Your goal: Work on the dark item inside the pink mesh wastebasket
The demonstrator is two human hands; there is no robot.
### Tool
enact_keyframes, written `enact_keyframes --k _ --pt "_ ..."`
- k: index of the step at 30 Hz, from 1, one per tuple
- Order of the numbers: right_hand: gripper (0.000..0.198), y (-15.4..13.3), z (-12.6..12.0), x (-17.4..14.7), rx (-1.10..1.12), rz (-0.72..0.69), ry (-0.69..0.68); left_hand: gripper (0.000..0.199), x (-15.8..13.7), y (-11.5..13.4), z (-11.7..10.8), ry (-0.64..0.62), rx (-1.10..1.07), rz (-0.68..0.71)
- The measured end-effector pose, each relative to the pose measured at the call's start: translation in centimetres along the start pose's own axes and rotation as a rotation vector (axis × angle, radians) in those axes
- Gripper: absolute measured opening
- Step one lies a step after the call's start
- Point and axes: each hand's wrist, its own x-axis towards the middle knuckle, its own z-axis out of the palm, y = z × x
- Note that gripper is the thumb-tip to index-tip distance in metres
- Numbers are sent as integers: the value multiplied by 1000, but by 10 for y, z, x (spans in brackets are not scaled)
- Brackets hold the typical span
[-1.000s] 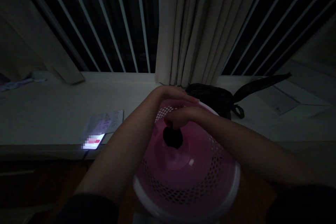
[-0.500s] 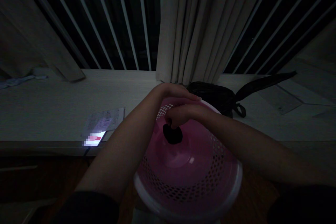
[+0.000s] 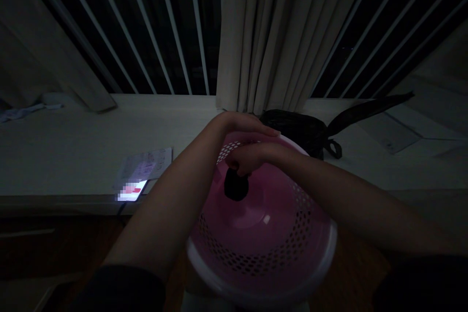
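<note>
Head view: right grip (image 3: 247, 158) pinches black object (image 3: 236, 187) inside pink basket (image 3: 271, 234); left grip (image 3: 245, 123) unclear.

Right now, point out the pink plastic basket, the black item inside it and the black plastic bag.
Pink plastic basket (image 3: 287, 278): head view, bare inner wall by the near rim.
Black item (image 3: 236, 187): head view, middle of its visible surface.
Black plastic bag (image 3: 302, 129): head view, its bulging body.
</note>
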Motion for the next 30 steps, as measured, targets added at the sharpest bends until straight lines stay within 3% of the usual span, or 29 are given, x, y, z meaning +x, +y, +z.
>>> enact_keyframes --k 6,21,30 --pt "36 -4 7 -2 -64 -14 87 68 -4 6 4 34 128 12" --pt "35 -23 21 0 -87 -25 -67 81 -14 19 18 142 222 -26" --pt "30 -34 26 1 -241 -64 -63 68 -16 17 22 156 195 -35"
